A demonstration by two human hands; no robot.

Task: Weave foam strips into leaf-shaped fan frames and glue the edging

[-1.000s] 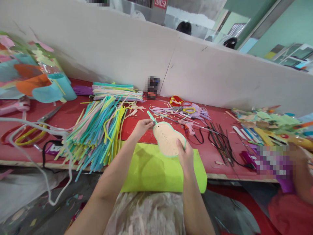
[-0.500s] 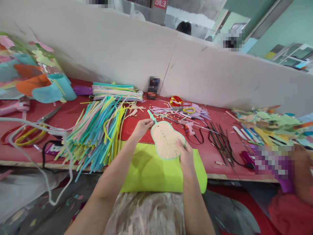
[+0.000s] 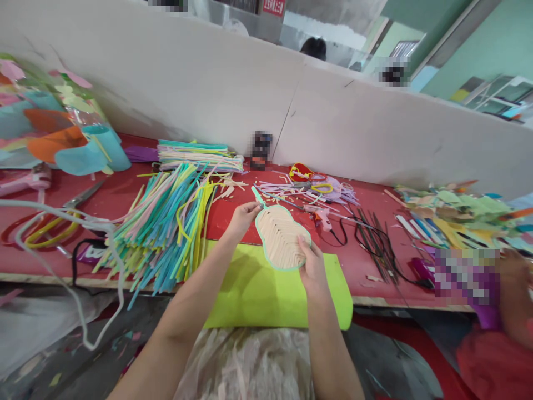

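Note:
A cream gourd-shaped fan (image 3: 278, 236), built of slanting strips with a mint-green border, is held up between my hands. My left hand (image 3: 249, 214) pinches the base of its mint-green handle (image 3: 257, 195). With the thumb on the face and fingers behind, my right hand (image 3: 311, 260) grips the fan's lower right edge. Beneath my forearms, a lime-green sheet (image 3: 266, 303) covers the table's front edge.
Left lie a heap of coloured fuzzy stems (image 3: 160, 228) and yellow-handled scissors (image 3: 62, 216). A pink glue gun (image 3: 323, 218) and dark thin sticks (image 3: 377, 244) are to the right. Another person's arm (image 3: 516, 294) reaches in at far right.
The fan's wide end and my right hand have shifted slightly left, turning the fan a little. My left hand stays nearly in place on the handle.

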